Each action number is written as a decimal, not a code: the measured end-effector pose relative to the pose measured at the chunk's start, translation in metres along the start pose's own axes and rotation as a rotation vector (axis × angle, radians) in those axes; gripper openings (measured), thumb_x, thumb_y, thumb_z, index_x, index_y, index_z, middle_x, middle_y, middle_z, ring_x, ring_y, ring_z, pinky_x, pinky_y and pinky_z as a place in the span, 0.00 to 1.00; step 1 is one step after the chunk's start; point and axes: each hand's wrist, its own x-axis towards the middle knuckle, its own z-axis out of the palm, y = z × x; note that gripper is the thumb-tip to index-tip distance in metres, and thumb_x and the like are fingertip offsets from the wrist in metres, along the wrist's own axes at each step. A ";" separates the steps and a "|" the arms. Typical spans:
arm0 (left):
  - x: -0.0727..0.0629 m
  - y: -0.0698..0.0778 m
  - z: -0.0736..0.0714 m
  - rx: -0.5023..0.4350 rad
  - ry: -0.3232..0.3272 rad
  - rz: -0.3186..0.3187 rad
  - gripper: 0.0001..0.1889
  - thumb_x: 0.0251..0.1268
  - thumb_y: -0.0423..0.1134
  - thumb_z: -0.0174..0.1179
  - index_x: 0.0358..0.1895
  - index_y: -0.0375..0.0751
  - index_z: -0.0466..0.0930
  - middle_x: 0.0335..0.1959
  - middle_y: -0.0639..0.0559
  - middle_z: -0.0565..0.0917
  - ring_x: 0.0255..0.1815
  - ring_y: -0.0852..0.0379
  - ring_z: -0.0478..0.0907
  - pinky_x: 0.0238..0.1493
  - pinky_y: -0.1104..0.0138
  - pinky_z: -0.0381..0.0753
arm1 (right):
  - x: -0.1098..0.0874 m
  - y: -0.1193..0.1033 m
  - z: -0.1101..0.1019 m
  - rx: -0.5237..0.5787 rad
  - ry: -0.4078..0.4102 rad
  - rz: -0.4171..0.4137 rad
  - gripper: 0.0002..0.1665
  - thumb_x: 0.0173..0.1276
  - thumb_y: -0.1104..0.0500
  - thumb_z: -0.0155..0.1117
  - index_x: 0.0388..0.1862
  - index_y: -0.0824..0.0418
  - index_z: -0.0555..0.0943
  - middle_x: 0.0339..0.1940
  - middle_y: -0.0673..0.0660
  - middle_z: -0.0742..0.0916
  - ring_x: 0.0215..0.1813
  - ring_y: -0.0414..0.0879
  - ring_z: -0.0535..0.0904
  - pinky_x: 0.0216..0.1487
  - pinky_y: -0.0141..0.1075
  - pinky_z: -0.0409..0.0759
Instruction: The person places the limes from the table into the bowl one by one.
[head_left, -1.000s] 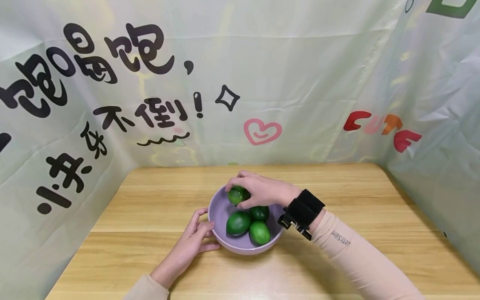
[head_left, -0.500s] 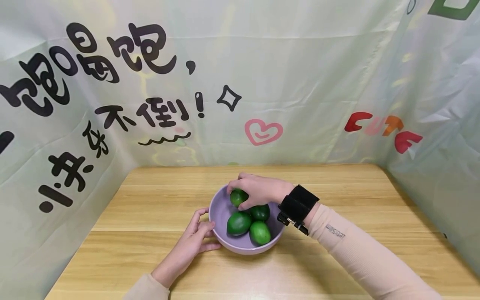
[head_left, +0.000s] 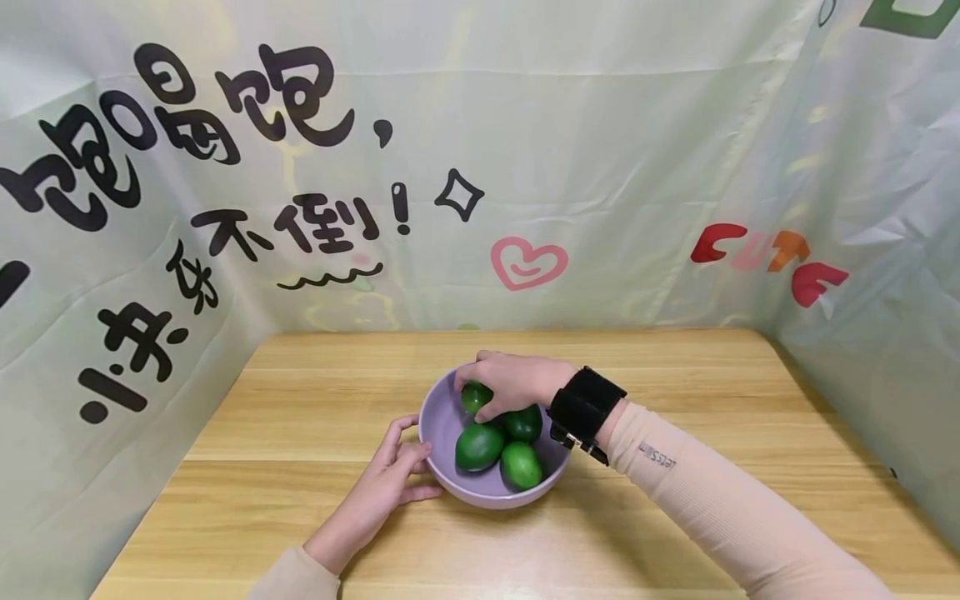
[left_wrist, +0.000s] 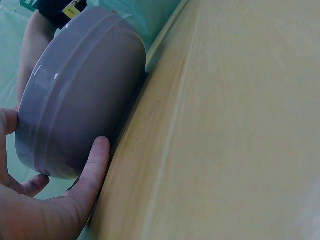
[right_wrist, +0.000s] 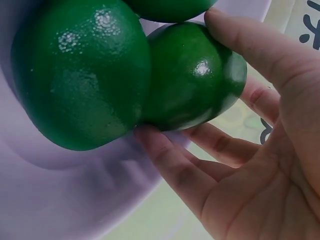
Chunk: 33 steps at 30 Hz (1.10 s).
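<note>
A lilac bowl (head_left: 442, 417) stands upright on the table with several green fruits in it. My right hand (head_left: 517, 379) reaches over its far rim and holds a lime (head_left: 475, 398), thumb and fingers around the fruit. In the right wrist view that lime (right_wrist: 185, 75) touches a larger dark green fruit (right_wrist: 75, 85). Left in the bowl's front half are an oval dark green fruit (head_left: 480, 447), another dark one (head_left: 523, 423) partly behind my right hand, and a lighter lime (head_left: 521, 465). My left hand (head_left: 386, 475) grips the bowl's left side, its fingers against the outer wall.
The wooden table (head_left: 300, 400) extends on both sides of the bowl. Behind it and along its sides hangs a pale printed cloth (head_left: 600, 167). A black wrist strap (head_left: 587, 402) sits close to the bowl's right rim.
My right hand and the lime have come slightly lower into the bowl, and the right forearm has shifted left. My left hand and the bowl stay in place.
</note>
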 end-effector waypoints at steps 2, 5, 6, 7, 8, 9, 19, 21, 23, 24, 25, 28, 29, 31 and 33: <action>0.000 0.000 0.000 0.000 0.000 0.001 0.28 0.86 0.46 0.52 0.81 0.51 0.56 0.68 0.27 0.72 0.59 0.45 0.85 0.61 0.50 0.93 | 0.000 -0.001 0.000 -0.006 -0.006 0.003 0.29 0.73 0.50 0.76 0.71 0.50 0.80 0.63 0.59 0.80 0.60 0.50 0.79 0.67 0.47 0.84; 0.000 0.000 0.000 0.003 -0.003 0.002 0.28 0.86 0.46 0.52 0.80 0.50 0.56 0.68 0.27 0.72 0.59 0.45 0.85 0.61 0.50 0.93 | 0.000 -0.001 0.000 -0.009 -0.017 0.008 0.29 0.74 0.50 0.75 0.71 0.50 0.80 0.64 0.59 0.80 0.61 0.50 0.79 0.68 0.48 0.84; 0.000 -0.001 -0.001 0.004 -0.004 0.002 0.28 0.86 0.47 0.52 0.80 0.50 0.56 0.68 0.26 0.72 0.59 0.45 0.85 0.61 0.50 0.93 | 0.001 -0.002 0.000 -0.009 -0.018 0.008 0.29 0.74 0.50 0.75 0.71 0.50 0.80 0.64 0.59 0.80 0.62 0.50 0.78 0.68 0.48 0.84; 0.000 -0.001 -0.001 0.005 -0.005 0.003 0.28 0.86 0.47 0.52 0.80 0.50 0.56 0.68 0.26 0.72 0.59 0.45 0.85 0.61 0.50 0.93 | 0.001 -0.002 0.001 -0.009 -0.021 0.010 0.29 0.74 0.49 0.75 0.71 0.50 0.80 0.64 0.59 0.80 0.62 0.50 0.78 0.69 0.48 0.83; 0.000 -0.001 -0.001 0.005 -0.005 0.003 0.28 0.86 0.47 0.52 0.80 0.50 0.56 0.68 0.27 0.72 0.59 0.45 0.85 0.61 0.50 0.93 | 0.002 -0.002 0.001 -0.006 -0.021 0.009 0.28 0.74 0.50 0.75 0.71 0.50 0.80 0.65 0.60 0.80 0.62 0.51 0.78 0.69 0.48 0.83; 0.000 -0.001 -0.001 0.004 -0.005 0.004 0.28 0.86 0.47 0.52 0.81 0.51 0.56 0.68 0.27 0.72 0.59 0.45 0.85 0.61 0.50 0.93 | 0.002 -0.002 0.002 -0.003 -0.023 0.010 0.28 0.74 0.50 0.74 0.70 0.50 0.80 0.65 0.60 0.80 0.62 0.51 0.78 0.69 0.48 0.83; 0.000 -0.002 -0.001 0.002 -0.008 0.000 0.28 0.86 0.47 0.52 0.81 0.51 0.56 0.68 0.27 0.71 0.58 0.47 0.85 0.60 0.51 0.93 | 0.006 -0.001 0.006 -0.009 -0.041 0.028 0.27 0.76 0.47 0.72 0.71 0.48 0.79 0.72 0.61 0.79 0.67 0.51 0.78 0.74 0.49 0.81; 0.001 -0.001 0.000 0.001 -0.006 -0.001 0.28 0.86 0.47 0.52 0.81 0.51 0.56 0.68 0.27 0.71 0.58 0.47 0.85 0.61 0.51 0.93 | 0.007 0.000 0.006 -0.012 -0.044 0.026 0.27 0.77 0.47 0.72 0.71 0.49 0.79 0.73 0.61 0.79 0.68 0.51 0.77 0.75 0.49 0.80; 0.001 -0.001 0.000 -0.001 -0.001 -0.003 0.28 0.86 0.47 0.52 0.81 0.51 0.56 0.68 0.27 0.71 0.58 0.46 0.85 0.61 0.50 0.93 | 0.008 0.001 0.006 -0.015 -0.046 0.022 0.27 0.77 0.47 0.71 0.71 0.49 0.79 0.73 0.60 0.80 0.69 0.51 0.77 0.75 0.49 0.80; 0.002 -0.001 0.000 -0.001 0.000 -0.002 0.28 0.86 0.47 0.52 0.81 0.51 0.56 0.69 0.27 0.71 0.58 0.46 0.85 0.61 0.50 0.93 | 0.008 0.001 0.006 -0.017 -0.046 0.017 0.27 0.77 0.47 0.71 0.71 0.49 0.79 0.72 0.60 0.80 0.69 0.51 0.77 0.76 0.49 0.80; 0.002 -0.001 0.001 -0.002 0.001 -0.003 0.28 0.86 0.47 0.52 0.81 0.51 0.56 0.69 0.27 0.71 0.58 0.46 0.85 0.61 0.50 0.93 | 0.009 0.002 0.006 -0.020 -0.045 0.012 0.27 0.77 0.47 0.72 0.71 0.49 0.79 0.72 0.59 0.80 0.69 0.51 0.77 0.76 0.49 0.79; 0.003 0.000 0.002 -0.004 0.005 -0.004 0.28 0.86 0.47 0.51 0.81 0.52 0.56 0.69 0.27 0.71 0.58 0.45 0.85 0.61 0.50 0.93 | 0.010 0.003 0.005 -0.023 -0.042 0.000 0.27 0.77 0.48 0.72 0.71 0.50 0.79 0.71 0.59 0.81 0.70 0.51 0.77 0.76 0.49 0.79; 0.003 0.000 0.002 -0.004 0.006 -0.005 0.28 0.86 0.47 0.51 0.81 0.52 0.55 0.69 0.27 0.71 0.58 0.45 0.85 0.61 0.50 0.93 | 0.010 0.003 0.005 -0.024 -0.042 -0.004 0.27 0.77 0.48 0.72 0.71 0.50 0.79 0.71 0.59 0.81 0.70 0.51 0.77 0.76 0.49 0.79; 0.004 0.000 0.003 -0.004 0.008 -0.006 0.28 0.86 0.47 0.51 0.81 0.52 0.55 0.69 0.27 0.70 0.58 0.46 0.85 0.61 0.50 0.93 | 0.010 0.004 0.004 -0.022 -0.041 -0.004 0.28 0.76 0.48 0.72 0.71 0.50 0.79 0.71 0.59 0.81 0.70 0.51 0.77 0.76 0.49 0.79; 0.006 0.000 0.003 -0.003 0.013 -0.007 0.28 0.86 0.47 0.51 0.81 0.52 0.56 0.69 0.27 0.71 0.58 0.46 0.85 0.60 0.50 0.93 | 0.009 0.004 0.003 -0.019 -0.042 -0.004 0.28 0.76 0.47 0.72 0.71 0.50 0.79 0.71 0.60 0.81 0.70 0.51 0.77 0.76 0.49 0.80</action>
